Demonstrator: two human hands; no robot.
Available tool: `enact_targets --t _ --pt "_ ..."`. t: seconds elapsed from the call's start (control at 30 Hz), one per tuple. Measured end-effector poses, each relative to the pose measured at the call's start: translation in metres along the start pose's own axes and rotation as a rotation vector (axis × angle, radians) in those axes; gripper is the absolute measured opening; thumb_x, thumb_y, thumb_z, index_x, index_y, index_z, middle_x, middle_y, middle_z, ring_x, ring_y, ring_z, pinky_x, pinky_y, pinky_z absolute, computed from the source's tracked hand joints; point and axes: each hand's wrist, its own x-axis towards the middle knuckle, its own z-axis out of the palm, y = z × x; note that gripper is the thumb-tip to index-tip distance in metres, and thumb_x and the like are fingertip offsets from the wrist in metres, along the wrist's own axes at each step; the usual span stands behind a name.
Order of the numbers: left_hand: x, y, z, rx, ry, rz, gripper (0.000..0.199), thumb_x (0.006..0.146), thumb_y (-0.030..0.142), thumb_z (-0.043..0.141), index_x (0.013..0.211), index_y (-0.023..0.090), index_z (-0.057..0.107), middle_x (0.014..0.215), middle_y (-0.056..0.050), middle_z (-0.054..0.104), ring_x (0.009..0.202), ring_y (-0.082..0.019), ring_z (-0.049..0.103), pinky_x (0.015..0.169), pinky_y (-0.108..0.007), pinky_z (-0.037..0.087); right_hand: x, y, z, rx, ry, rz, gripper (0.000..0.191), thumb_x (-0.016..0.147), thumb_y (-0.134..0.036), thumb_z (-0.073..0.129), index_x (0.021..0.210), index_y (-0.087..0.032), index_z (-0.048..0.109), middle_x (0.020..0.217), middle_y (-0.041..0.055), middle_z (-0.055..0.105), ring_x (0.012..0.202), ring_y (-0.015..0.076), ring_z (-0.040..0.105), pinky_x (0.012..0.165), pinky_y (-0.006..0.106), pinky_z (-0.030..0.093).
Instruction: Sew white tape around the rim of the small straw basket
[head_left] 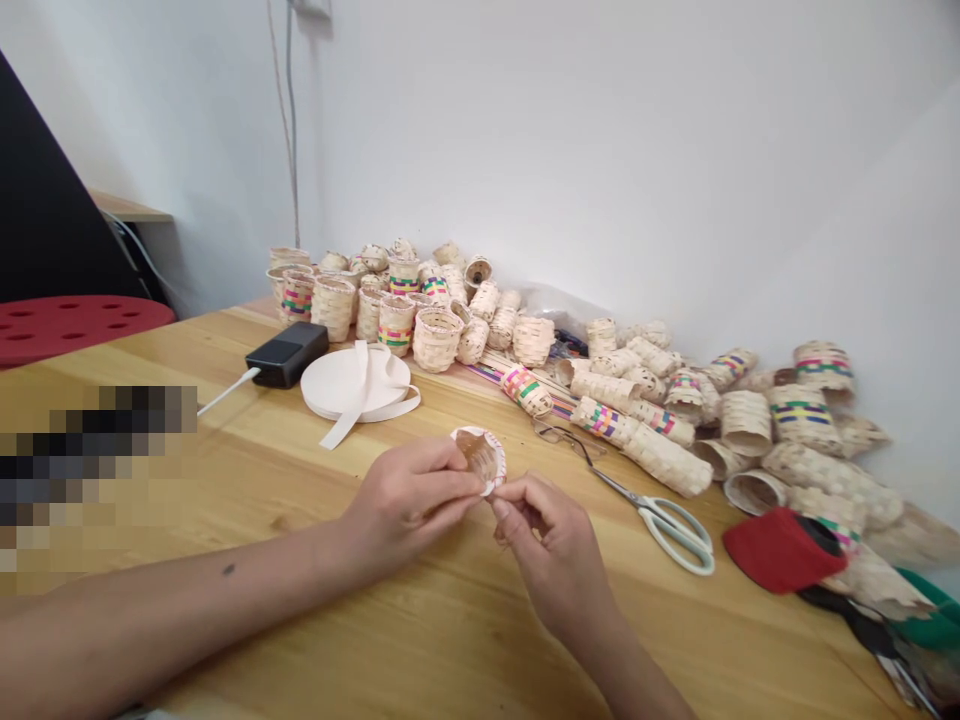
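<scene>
A small woven basket (484,458) is tilted, its open mouth facing me. White binding with reddish stitches runs round its rim. My left hand (409,495) grips the basket from the left, thumb and fingers closed on its side and rim. At the lower right of the rim, my right hand (544,535) is closed in a pinch. What lies between its fingertips is too small to make out. Beyond the basket, a flat roll of white ribbon (345,385) lies on the wooden table with a loose end.
Several woven baskets (437,338) are heaped along the wall, some with coloured bands. Scissors (675,530) and glasses (559,433) lie right of my hands. A black box (287,352) with a white cable sits left. A red item (780,550) lies at right; a red stool (75,325) stands far left.
</scene>
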Motion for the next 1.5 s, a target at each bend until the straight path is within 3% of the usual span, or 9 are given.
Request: enact_targets --t 0.2,0.33,0.43,0.63,0.9,1.3,1.5 --pt "0.001 -0.003 0.0 0.109 0.012 0.118 0.02 0.092 0.014 0.051 0.08 0.014 0.066 0.071 -0.004 0.058 0.063 -0.012 0.05 0.056 -0.023 0.037 0.004 0.006 0.0 0.16 -0.047 0.163 0.015 0.085 -0.029 0.055 0.079 -0.019 0.065 0.065 -0.0006 0.059 0.061 0.014 0.056 0.057 0.024 0.044" --pt "0.003 -0.005 -0.003 0.159 0.031 0.135 0.018 0.091 0.013 0.053 0.079 0.013 0.066 0.072 -0.005 0.059 0.062 -0.012 0.05 0.056 -0.023 0.035 0.005 0.005 0.001 0.318 -0.016 0.229 0.012 0.08 -0.029 0.058 0.088 -0.02 0.054 0.076 0.0005 0.061 0.068 0.0151 0.06 0.06 0.026 0.048" --pt "0.003 -0.005 -0.003 0.137 0.029 0.104 0.017 0.091 0.013 0.053 0.079 0.014 0.066 0.072 -0.004 0.058 0.063 -0.012 0.05 0.056 -0.022 0.035 0.003 0.001 0.005 0.295 0.009 0.212 0.012 0.08 -0.025 0.057 0.082 -0.022 0.046 0.075 -0.0003 0.06 0.067 0.0147 0.059 0.061 0.027 0.049" --pt "0.001 0.002 -0.001 0.082 -0.028 0.076 0.019 0.092 0.015 0.052 0.079 0.014 0.066 0.071 -0.004 0.058 0.063 -0.012 0.05 0.055 -0.023 0.035 -0.001 -0.006 0.017 0.187 0.071 0.104 0.007 0.083 -0.02 0.053 0.084 -0.022 0.046 0.076 -0.0005 0.058 0.067 0.0138 0.06 0.063 0.026 0.05" --pt "0.002 -0.007 -0.007 0.103 0.004 0.076 0.02 0.093 0.018 0.05 0.082 0.015 0.067 0.072 -0.004 0.058 0.063 -0.012 0.051 0.055 -0.022 0.036 0.002 -0.005 0.008 0.207 0.066 0.141 0.033 0.085 -0.021 0.054 0.117 -0.021 0.044 0.075 -0.0017 0.061 0.068 0.0139 0.061 0.065 0.026 0.05" --pt "0.002 -0.002 -0.001 0.073 -0.047 0.039 0.024 0.094 0.019 0.049 0.08 0.015 0.068 0.07 -0.004 0.057 0.062 -0.012 0.05 0.054 -0.022 0.036 0.0 0.0 0.008 0.14 0.155 0.086 0.024 0.088 -0.023 0.053 0.111 -0.022 0.048 0.078 -0.0008 0.062 0.071 0.0135 0.062 0.068 0.027 0.052" --pt "0.001 -0.009 -0.003 0.045 -0.031 0.038 0.018 0.094 0.021 0.052 0.089 0.016 0.069 0.075 -0.004 0.06 0.065 -0.011 0.054 0.056 -0.021 0.04 0.007 0.004 -0.01 -0.049 0.129 0.041 0.022 0.089 -0.029 0.056 0.108 -0.022 0.063 0.11 0.0084 0.064 0.099 0.0207 0.062 0.071 0.029 0.056"
